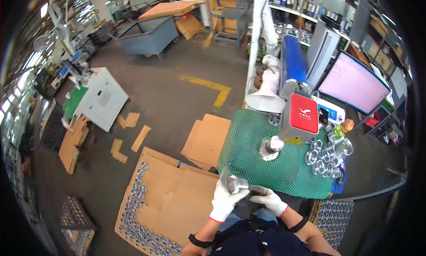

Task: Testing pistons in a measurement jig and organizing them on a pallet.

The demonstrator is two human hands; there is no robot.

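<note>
The person's left hand (225,198), in a white glove, is closing its fingers around a shiny metal cup (236,184), holding it just above the lap. The right hand (269,199), also gloved, is resting just beside it, fingers curled; whether it is gripping anything cannot be told. Ahead of both hands, green mesh (248,154) is covering the table, with more metal cups (323,157) lying to the right.

We're over a grey concrete floor (177,83) with a yellow painted line (212,88), flattened cardboard sheets (177,198) scattered about, a grey wheeled bin (148,36) beyond, shelving (228,16) behind, daylight from windows (26,65) at left.
</note>
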